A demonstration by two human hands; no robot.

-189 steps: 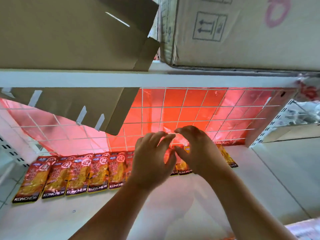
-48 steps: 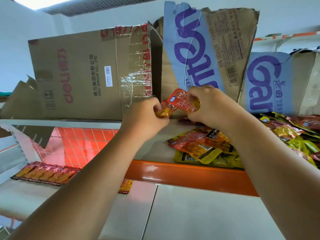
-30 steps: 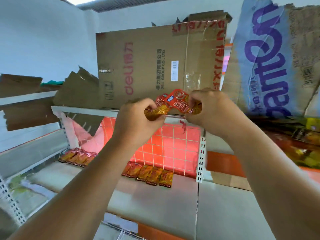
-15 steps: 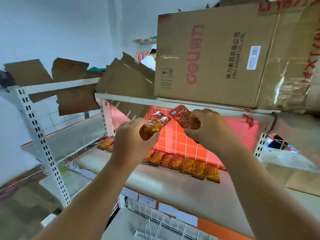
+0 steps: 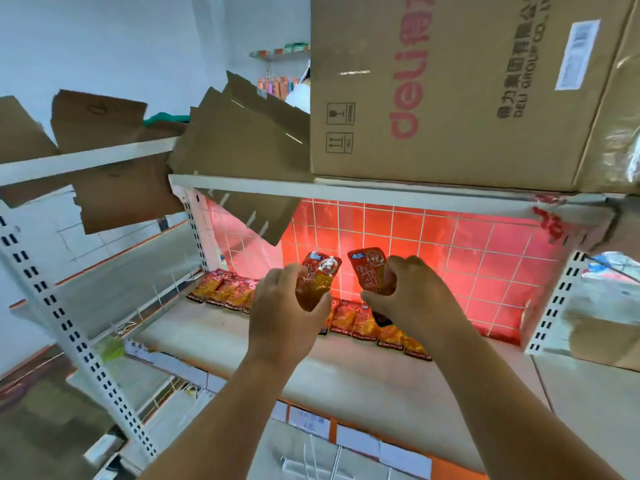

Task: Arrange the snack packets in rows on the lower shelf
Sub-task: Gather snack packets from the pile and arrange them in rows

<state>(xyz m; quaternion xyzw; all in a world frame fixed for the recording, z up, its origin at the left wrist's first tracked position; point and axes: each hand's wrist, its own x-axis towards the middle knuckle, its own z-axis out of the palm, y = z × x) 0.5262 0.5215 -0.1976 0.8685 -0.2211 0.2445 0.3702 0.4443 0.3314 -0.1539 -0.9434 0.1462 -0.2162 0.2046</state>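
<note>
Two hands point(image 5: 287, 317) point(image 5: 412, 299) with packets point(image 5: 317, 282) point(image 5: 369, 271) between KONCHEW row point(image 5: 225, 292) and deli box point(image 5: 450, 91)

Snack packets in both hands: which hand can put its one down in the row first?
Probably the right hand: its packet hangs near the row's open right end, beside bare shelf. The left hand hovers over the row's middle.

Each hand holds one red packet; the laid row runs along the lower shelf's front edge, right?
No: head view shows the row along the back of the lower shelf. Left hand and right hand each hold one red packet.
</note>
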